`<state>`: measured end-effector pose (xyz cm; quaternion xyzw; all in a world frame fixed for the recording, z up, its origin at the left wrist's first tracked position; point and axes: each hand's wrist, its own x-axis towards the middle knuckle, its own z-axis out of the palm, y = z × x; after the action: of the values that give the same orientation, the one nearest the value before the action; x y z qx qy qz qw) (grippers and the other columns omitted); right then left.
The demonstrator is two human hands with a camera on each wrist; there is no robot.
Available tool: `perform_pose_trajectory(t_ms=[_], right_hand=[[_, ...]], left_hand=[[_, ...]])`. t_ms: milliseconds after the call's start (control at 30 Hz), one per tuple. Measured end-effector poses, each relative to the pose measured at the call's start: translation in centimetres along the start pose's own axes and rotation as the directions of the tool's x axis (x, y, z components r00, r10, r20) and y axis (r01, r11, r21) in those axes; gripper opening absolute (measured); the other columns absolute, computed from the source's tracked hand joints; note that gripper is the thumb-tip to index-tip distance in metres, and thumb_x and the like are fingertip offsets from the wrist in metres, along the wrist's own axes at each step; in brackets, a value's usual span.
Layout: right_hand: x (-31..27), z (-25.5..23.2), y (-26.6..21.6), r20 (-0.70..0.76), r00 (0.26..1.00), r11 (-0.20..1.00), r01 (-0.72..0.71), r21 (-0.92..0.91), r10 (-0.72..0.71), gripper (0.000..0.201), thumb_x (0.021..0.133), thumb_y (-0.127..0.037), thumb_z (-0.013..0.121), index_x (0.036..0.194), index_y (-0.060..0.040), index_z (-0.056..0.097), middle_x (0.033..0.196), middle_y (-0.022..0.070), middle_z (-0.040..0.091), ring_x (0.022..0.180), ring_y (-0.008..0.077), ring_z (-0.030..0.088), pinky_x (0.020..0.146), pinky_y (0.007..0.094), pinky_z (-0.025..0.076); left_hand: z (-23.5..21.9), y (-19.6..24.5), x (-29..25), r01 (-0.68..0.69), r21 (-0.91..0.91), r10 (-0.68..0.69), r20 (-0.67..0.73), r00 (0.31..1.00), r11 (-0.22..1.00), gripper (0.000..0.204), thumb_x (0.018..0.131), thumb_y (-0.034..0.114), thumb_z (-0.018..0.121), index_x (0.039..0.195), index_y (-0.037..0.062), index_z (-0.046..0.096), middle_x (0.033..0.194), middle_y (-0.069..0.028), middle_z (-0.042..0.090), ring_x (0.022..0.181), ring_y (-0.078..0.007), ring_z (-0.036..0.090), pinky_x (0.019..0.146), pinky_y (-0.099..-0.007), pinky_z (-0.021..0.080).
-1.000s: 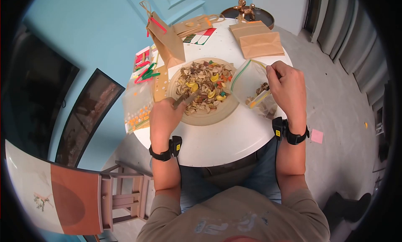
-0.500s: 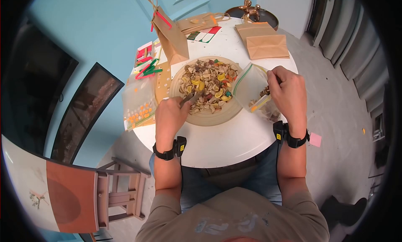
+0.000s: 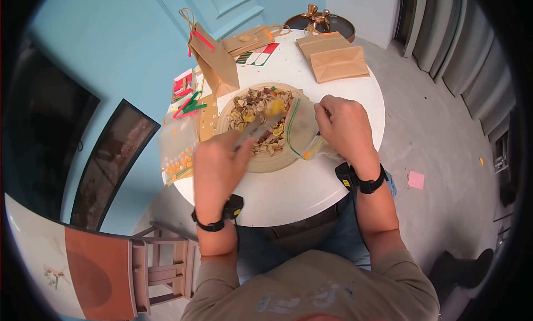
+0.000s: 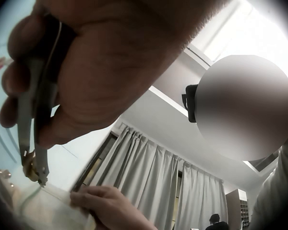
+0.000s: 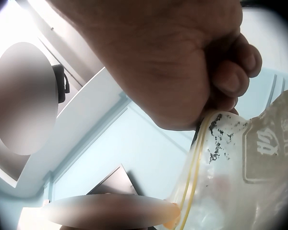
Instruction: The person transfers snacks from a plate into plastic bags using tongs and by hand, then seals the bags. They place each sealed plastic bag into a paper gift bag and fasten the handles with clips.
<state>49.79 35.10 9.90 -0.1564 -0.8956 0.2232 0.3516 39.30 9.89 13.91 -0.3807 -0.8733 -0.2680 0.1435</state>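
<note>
My left hand (image 3: pixel 215 163) grips metal tongs (image 4: pixel 38 105) above the round plate (image 3: pixel 265 167). Blurred by motion in the head view, a yellow dried piece (image 3: pixel 275 107) shows at the tips of the tongs. Dried potpourri (image 3: pixel 252 103), mostly pale curled petals with some yellow bits, heaps on the plate. At the plate's right edge my right hand (image 3: pixel 347 127) pinches the rim of a clear zip bag (image 3: pixel 301 125), whose green-edged mouth faces the plate. Grey print and a yellow seal strip mark the bag in the right wrist view. My hand hides the bag's lower part.
A paper bag (image 3: pixel 214 66) with red clips stands behind the plate, and another paper bag (image 3: pixel 338 63) lies back right. Red and green clips (image 3: pixel 189 104) lie at the left, near a clear bag of orange-and-white pieces (image 3: pixel 179 143). A stool (image 3: pixel 166 271) stands lower left.
The tongs have lifted from the potpourri with a yellow piece at their tips. My right hand has brought the zip bag leftward, over the plate's right edge.
</note>
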Motion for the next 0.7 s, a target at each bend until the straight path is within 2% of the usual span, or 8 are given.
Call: perform_pose_trajectory(t_ms=[100, 167, 300, 367, 400, 500, 633, 700], right_hand=[[0.0, -0.3, -0.2, 0.001, 1.0, 1.0, -0.002, 0.005, 0.002, 0.025, 0.101, -0.015, 0.07, 0.083, 0.002, 0.074, 0.078, 0.0227, 0.073, 0.072, 0.0423, 0.073, 0.071, 0.0497, 0.06], [0.1, -0.7, 0.0, -0.015, 1.0, 1.0, -0.006, 0.006, 0.006, 0.024, 0.101, -0.014, 0.07, 0.083, 0.0022, 0.074, 0.079, 0.0229, 0.073, 0.073, 0.0423, 0.073, 0.072, 0.0495, 0.06], [0.0, -1.0, 0.4, -0.025, 0.999, 0.999, -0.029, 0.02, 0.03, 0.025, 0.101, -0.014, 0.071, 0.083, 0.0032, 0.074, 0.076, 0.0243, 0.072, 0.071, 0.0428, 0.073, 0.07, 0.0491, 0.06], [0.1, -1.1, 0.4, -0.031, 0.999, 0.999, -0.031, 0.034, 0.032, 0.025, 0.1, -0.014, 0.071, 0.082, 0.0035, 0.074, 0.075, 0.0247, 0.072, 0.07, 0.043, 0.072, 0.07, 0.049, 0.059], [0.1, -1.2, 0.3, -0.034, 0.999, 0.999, -0.041, 0.035, 0.042, 0.026, 0.1, -0.014, 0.071, 0.082, 0.0036, 0.074, 0.075, 0.0249, 0.071, 0.069, 0.0431, 0.072, 0.069, 0.0491, 0.059], [0.1, -1.4, 0.4, -0.044, 0.998, 0.998, -0.045, 0.032, 0.047, 0.026, 0.1, -0.014, 0.071, 0.082, 0.0037, 0.074, 0.074, 0.0251, 0.071, 0.068, 0.0433, 0.071, 0.069, 0.049, 0.059], [0.0, -1.6, 0.2, -0.039, 0.998, 0.998, -0.055, 0.035, 0.057, 0.025, 0.1, -0.014, 0.072, 0.082, 0.0037, 0.075, 0.075, 0.0252, 0.071, 0.069, 0.0436, 0.071, 0.07, 0.0489, 0.059], [0.0, -1.4, 0.2, -0.037, 0.998, 0.998, -0.049, 0.032, 0.05, 0.025, 0.1, -0.014, 0.072, 0.083, 0.0037, 0.075, 0.075, 0.0252, 0.071, 0.069, 0.0437, 0.071, 0.07, 0.0492, 0.059]], left_hand=[[1.5, 2.1, 0.1, -0.09, -0.022, 0.092, 0.104, 0.99, 0.996, 0.033, 0.092, 0.027, 0.089, 0.101, -0.0037, 0.082, 0.084, -0.0278, 0.074, 0.076, -0.0469, 0.071, 0.068, -0.0457, 0.056], [1.5, 2.5, -0.2, -0.091, -0.019, 0.092, 0.069, 0.993, 0.996, 0.034, 0.09, 0.028, 0.09, 0.099, -0.0031, 0.081, 0.079, -0.0269, 0.072, 0.073, -0.0472, 0.071, 0.068, -0.0468, 0.056], [0.1, -0.3, -0.9, 0.115, -0.003, -0.115, 0.039, 0.993, 0.993, 0.034, 0.091, 0.028, 0.088, 0.103, -0.0032, 0.083, 0.074, -0.0264, 0.071, 0.066, -0.0448, 0.071, 0.069, -0.0487, 0.057], [0.0, -1.3, -1.1, 0.199, 0.117, -0.202, 0.011, 0.979, 0.973, 0.034, 0.092, 0.028, 0.087, 0.105, -0.0029, 0.084, 0.076, -0.0273, 0.071, 0.067, -0.0437, 0.072, 0.069, -0.048, 0.057], [0.4, -2.0, -1.2, 0.2, 0.159, -0.204, 0.008, 0.979, 0.967, 0.033, 0.094, 0.031, 0.087, 0.094, -0.0011, 0.081, 0.072, -0.0246, 0.072, 0.07, -0.0459, 0.072, 0.067, -0.0524, 0.057], [2.2, -4.2, -1.9, 0.174, 0.277, -0.173, -0.028, 0.984, 0.945, 0.034, 0.094, 0.031, 0.087, 0.092, -0.0023, 0.081, 0.072, -0.0262, 0.071, 0.07, -0.0466, 0.072, 0.068, -0.0519, 0.057], [2.6, -7.0, -2.5, 0.241, 0.274, -0.25, -0.002, 0.968, 0.931, 0.035, 0.095, 0.031, 0.085, 0.091, -0.0037, 0.081, 0.073, -0.0278, 0.072, 0.072, -0.0468, 0.073, 0.069, -0.0511, 0.058], [2.6, -8.5, -2.4, 0.341, 0.133, -0.351, 0.059, 0.935, 0.931, 0.036, 0.097, 0.031, 0.082, 0.091, -0.0046, 0.082, 0.077, -0.0293, 0.073, 0.074, -0.0475, 0.074, 0.07, -0.0511, 0.059]])
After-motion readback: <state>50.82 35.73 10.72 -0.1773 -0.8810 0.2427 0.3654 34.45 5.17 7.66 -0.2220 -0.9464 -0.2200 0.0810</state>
